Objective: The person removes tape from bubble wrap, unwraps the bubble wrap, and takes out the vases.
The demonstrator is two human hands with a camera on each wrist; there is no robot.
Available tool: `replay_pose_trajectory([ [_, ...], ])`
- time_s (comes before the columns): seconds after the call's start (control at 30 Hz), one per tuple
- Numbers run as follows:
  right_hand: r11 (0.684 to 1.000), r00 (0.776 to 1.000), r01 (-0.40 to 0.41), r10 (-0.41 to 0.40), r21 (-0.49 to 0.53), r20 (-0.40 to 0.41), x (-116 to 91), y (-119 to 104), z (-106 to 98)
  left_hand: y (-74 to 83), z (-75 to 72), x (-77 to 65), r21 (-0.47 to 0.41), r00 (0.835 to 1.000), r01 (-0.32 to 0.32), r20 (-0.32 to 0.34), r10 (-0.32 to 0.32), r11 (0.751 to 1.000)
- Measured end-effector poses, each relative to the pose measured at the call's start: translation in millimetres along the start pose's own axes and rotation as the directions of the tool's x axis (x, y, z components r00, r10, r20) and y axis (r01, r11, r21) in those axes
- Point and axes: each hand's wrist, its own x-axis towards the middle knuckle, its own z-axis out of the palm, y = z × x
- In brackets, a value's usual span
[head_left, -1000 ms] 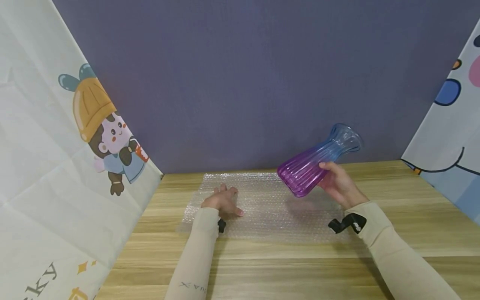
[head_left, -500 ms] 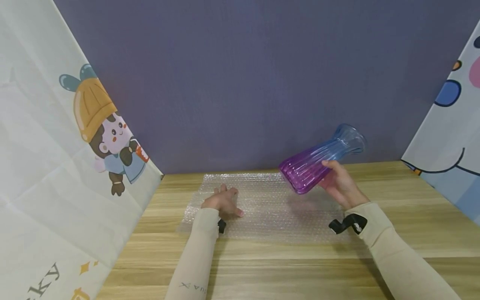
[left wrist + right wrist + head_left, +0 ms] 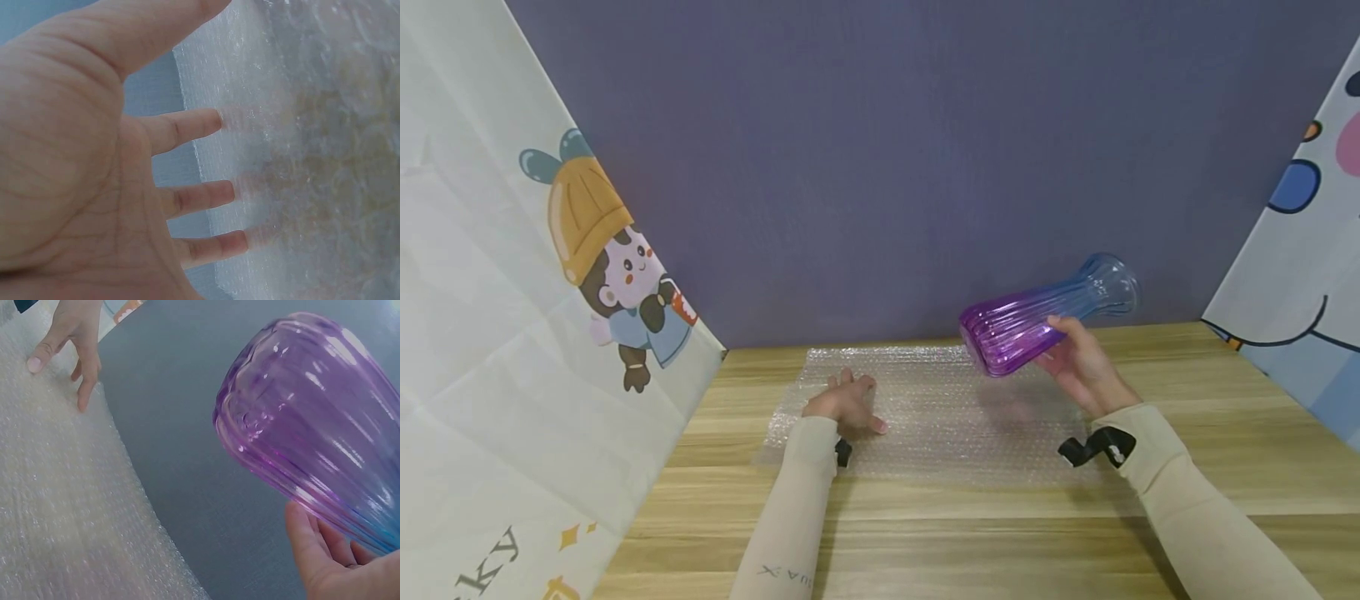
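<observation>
A ribbed glass vase, purple at the base and blue toward its flared mouth, is held in the air by my right hand. It lies nearly on its side, base to the left and mouth to the right. In the right wrist view the thumb and fingers grip the vase along its lower side. Below it a sheet of bubble wrap is spread flat on the table. My left hand rests on the left part of that sheet, fingers spread, with the fingertips touching the wrap in the left wrist view.
The wooden table runs up to a dark blue-grey back panel. A white cloth wall with a cartoon figure stands at the left. Another printed panel closes off the right side.
My right hand has tilted the vase flatter, its base rising and its mouth dropping and shifting right. The left hand and the bubble wrap have stayed in place.
</observation>
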Motion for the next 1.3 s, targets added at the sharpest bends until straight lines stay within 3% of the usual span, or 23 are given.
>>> replay_pose_trajectory([
  [0.3, 1.0, 0.999, 0.016, -0.016, -0.011, -0.045, -1.4, -5.2, -1.7, -1.0, 0.4, 2.7, 0.005, 1.0, -0.006, -0.001, 0.006, 1.0],
  [0.7, 0.999, 0.998, 0.034, -0.034, -0.009, -0.052, 6.3, -22.4, -9.4, 4.9, -0.4, 10.1, -0.009, 1.0, 0.021, 0.005, -0.021, 1.0],
  [1.03, 0.999, 0.998, 0.043, -0.043, 0.01, -0.05, 8.6, -36.0, -17.1, 8.5, -1.9, 6.9, -0.031, 1.0, 0.031, 0.004, -0.031, 0.999],
  [1.3, 0.999, 0.991, 0.034, -0.03, 0.027, -0.13, 5.1, -48.6, -19.8, 10.5, -1.7, 7.1, -0.02, 1.0, 0.028, 0.0, -0.028, 0.999],
])
